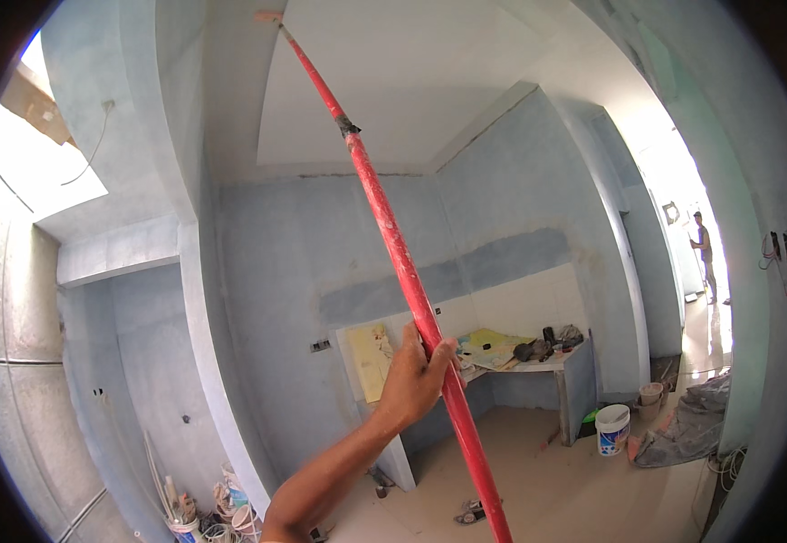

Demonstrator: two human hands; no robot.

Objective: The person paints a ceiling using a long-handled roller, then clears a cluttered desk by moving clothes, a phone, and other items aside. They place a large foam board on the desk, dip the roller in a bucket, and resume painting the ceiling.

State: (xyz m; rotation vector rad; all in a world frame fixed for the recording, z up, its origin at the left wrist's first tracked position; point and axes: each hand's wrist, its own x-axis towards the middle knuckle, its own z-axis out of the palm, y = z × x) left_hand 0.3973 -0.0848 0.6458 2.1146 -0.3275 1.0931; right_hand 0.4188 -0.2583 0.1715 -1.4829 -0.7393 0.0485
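Observation:
My left hand (414, 380) is closed around a long red pole (400, 253), its thumb on the right side. Paint specks cover the pole, and dark tape (348, 126) wraps the joint where its thinner upper section begins. Slanting up and to the left, it ends in a small pinkish paint roller (270, 16) at the white ceiling (366, 81), by the edge of a raised panel. Whether the roller touches the surface I cannot tell. The pole's lower end runs out of the picture at the bottom. My right hand is out of sight.
Against the blue-grey wall stands a counter (538, 366) cluttered with sheets and tools. A white bucket (612, 430) and a grey tarp (687, 425) lie right. Several containers (221, 525) crowd the lower left. Sandals (470, 513) rest on the floor. Another person (705, 253) stands in the bright passage.

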